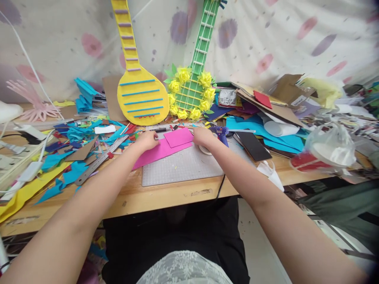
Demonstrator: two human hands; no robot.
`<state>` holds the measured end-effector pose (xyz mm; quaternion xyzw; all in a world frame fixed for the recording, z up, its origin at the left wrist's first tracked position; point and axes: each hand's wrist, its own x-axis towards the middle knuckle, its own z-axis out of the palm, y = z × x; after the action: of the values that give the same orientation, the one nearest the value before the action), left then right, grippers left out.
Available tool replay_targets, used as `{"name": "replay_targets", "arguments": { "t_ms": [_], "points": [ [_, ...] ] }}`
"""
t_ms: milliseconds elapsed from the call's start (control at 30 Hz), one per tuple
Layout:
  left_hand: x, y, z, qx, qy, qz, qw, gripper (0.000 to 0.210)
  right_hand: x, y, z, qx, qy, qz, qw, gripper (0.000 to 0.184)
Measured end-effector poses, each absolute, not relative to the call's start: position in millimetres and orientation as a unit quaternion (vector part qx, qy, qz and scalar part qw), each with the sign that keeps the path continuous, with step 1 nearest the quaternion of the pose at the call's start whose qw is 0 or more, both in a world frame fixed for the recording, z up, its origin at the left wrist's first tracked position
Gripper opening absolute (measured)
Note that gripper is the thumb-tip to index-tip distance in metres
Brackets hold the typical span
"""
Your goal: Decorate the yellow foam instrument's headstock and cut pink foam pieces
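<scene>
A long magenta sheet (161,154), foam or paper, lies slanted across the grey cutting mat (183,165). On its upper right part is a smaller pink rectangle (178,137). My left hand (148,141) is at the sheet's upper left edge, fingers curled in and seemingly pinching it. At the rectangle's right end, my right hand (203,137) is closed, its fingertips mostly hidden; it appears to grip that end. Partly beneath my right wrist shows a roll of tape (205,150). Just right of that hand stands a blue glue gun (221,134).
Behind, a yellow paper guitar (143,96) and a green one (189,92) with yellow flowers lean upright. Blue scraps (79,134) and a metal ruler (100,161) lie left. Rightward are a black phone (253,146), blue sheets (275,138) and a bagged red tub (314,157).
</scene>
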<state>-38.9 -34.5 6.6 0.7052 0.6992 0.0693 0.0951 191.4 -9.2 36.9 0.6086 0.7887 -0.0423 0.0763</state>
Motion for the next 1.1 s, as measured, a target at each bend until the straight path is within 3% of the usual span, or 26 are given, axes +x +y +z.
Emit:
{"name": "replay_targets", "arguments": {
  "t_ms": [133, 267, 400, 600, 800, 967, 1100],
  "points": [
    [-29.9, -24.6, 17.3, 0.692, 0.71, -0.017, 0.126, 0.041, 205.0, -17.7, 30.0, 0.633, 0.766, -0.029, 0.109, 0.04],
    [-25.8, -20.3, 31.0, 0.67, 0.71, -0.079, 0.203, 0.029, 208.8, -19.5, 23.9, 0.634, 0.767, -0.027, 0.099, 0.044],
    [-32.0, -24.0, 42.4, 0.666, 0.679, -0.048, 0.306, 0.02, 211.0, -19.0, 23.0, 0.638, 0.765, -0.033, 0.078, 0.043],
    [-42.8, -29.2, 61.3, 0.705, 0.662, -0.068, 0.246, 0.02, 198.1, -12.7, 14.7, 0.535, 0.842, -0.037, -0.067, 0.042],
    [-60.1, -31.6, 95.9, 0.747, 0.626, -0.116, 0.194, 0.01, 183.4, -6.2, -4.3, 0.428, 0.902, -0.043, -0.03, 0.036],
    [-93.3, -40.5, 133.0, 0.657, 0.72, -0.082, 0.207, 0.01, 189.4, -6.7, -5.7, 0.436, 0.898, -0.044, -0.039, 0.033],
    [-121.6, -47.5, 149.0, 0.589, 0.778, 0.052, 0.213, 0.013, 204.9, -13.1, 6.2, 0.53, 0.846, -0.007, -0.058, 0.034]
  ]
}}
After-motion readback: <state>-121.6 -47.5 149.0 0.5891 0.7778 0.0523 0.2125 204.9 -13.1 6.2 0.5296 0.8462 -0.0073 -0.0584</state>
